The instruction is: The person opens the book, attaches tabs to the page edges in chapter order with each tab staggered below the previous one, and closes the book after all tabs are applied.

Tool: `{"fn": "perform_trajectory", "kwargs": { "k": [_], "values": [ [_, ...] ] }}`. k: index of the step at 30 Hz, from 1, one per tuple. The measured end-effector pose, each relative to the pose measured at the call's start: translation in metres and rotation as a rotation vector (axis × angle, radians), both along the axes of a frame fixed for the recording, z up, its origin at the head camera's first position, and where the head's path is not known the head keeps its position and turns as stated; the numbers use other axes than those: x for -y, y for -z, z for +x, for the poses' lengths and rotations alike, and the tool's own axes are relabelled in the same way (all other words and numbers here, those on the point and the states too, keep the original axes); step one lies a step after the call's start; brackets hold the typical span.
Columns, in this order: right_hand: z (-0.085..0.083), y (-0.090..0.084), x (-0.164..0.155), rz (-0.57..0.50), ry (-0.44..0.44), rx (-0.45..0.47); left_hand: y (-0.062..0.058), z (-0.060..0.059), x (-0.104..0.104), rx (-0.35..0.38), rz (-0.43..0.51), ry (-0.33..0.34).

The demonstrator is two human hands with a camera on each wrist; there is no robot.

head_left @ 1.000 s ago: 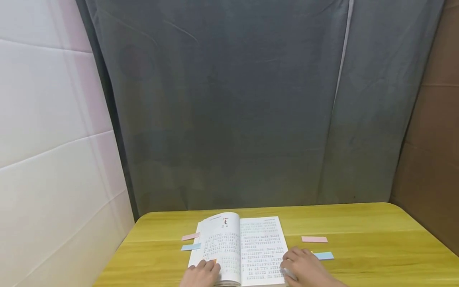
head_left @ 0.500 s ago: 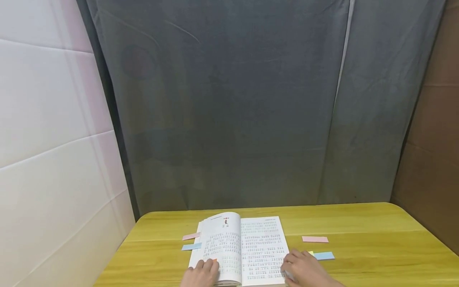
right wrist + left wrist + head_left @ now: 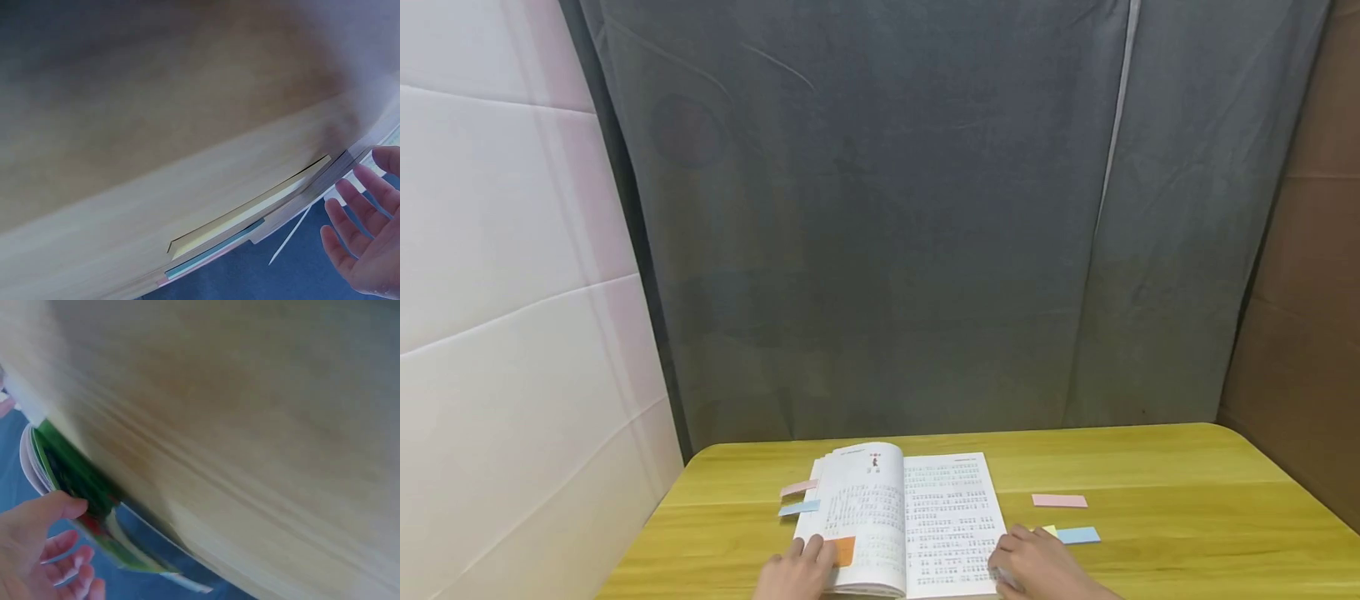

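An open book [image 3: 917, 508] of printed text lies on the yellow table [image 3: 1187, 517] near its front edge. An orange sticky note [image 3: 844, 550] sits low on the left page. My left hand [image 3: 793, 571] rests at the book's lower left edge, just left of that note; in the left wrist view its thumb touches the book's edge [image 3: 75, 481] and the fingers [image 3: 69, 575] hang relaxed. My right hand [image 3: 1037, 562] lies flat on the lower right corner of the right page, and the right wrist view shows its fingers [image 3: 359, 219] spread.
Left of the book lie a pink note [image 3: 797, 487] and a blue note [image 3: 799, 507]. To its right are a pink note [image 3: 1058, 501], a blue note [image 3: 1078, 535] and a yellow sliver [image 3: 1049, 530]. A grey curtain [image 3: 880, 217] hangs behind the table.
My left hand has slid back to the left off the page, uncovering the orange note. The right hand has stayed on the right page.
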State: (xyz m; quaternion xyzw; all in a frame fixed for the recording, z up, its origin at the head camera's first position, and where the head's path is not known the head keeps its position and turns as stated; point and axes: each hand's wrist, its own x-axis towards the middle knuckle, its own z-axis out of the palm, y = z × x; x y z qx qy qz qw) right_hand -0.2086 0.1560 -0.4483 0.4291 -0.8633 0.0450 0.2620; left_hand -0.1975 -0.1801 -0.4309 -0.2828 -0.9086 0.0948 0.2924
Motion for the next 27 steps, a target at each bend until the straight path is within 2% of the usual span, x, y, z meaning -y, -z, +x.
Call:
{"fn": "perform_trajectory", "kwargs": {
  "k": [3,10,12,17,27],
  "values": [
    [0.000,-0.001,0.000,0.012,0.016,0.017,-0.003,-0.003,0.007,-0.138,0.026,0.064],
    [0.001,-0.002,0.000,0.018,0.028,0.021,-0.022,-0.002,0.011,-0.205,0.100,0.115],
    [0.001,-0.001,0.000,0.014,0.024,0.015,-0.025,-0.003,0.012,-0.251,0.143,0.142],
    [0.000,-0.001,0.000,-0.003,0.011,0.022,-0.032,-0.005,0.008,-0.251,0.214,0.175],
    [0.000,-0.010,0.001,-0.044,-0.008,0.024,-0.040,-0.011,-0.011,-0.256,0.322,0.340]
  ]
}}
